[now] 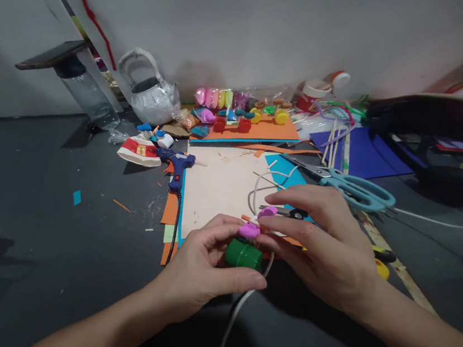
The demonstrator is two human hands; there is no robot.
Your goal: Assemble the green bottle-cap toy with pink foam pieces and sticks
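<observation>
My left hand (pixel 197 270) is closed around a small handmade piece with a green cylinder (pixel 242 255) at its near end. Two pink pieces (pixel 249 228), apparently clay, sit above the cylinder, with a thin orange-and-white stick between them. My right hand (pixel 328 240) pinches at the right side of the same piece, its fingertips by the pink parts. Just beyond the fingers, small dark-handled scissors (pixel 298 214) lie partly hidden. A white cord (pixel 235 308) runs beneath the hands.
A blue hot glue gun (pixel 178 169) lies left of the cream sheet (pixel 224 185). Large blue-handled scissors (pixel 362 188) lie at right. Behind stand a silver kettle (pixel 153 101), a clear bottle (pixel 89 95) and small clay-wheeled models (pixel 244 121) on orange card. A black object (pixel 429 132) occupies the right.
</observation>
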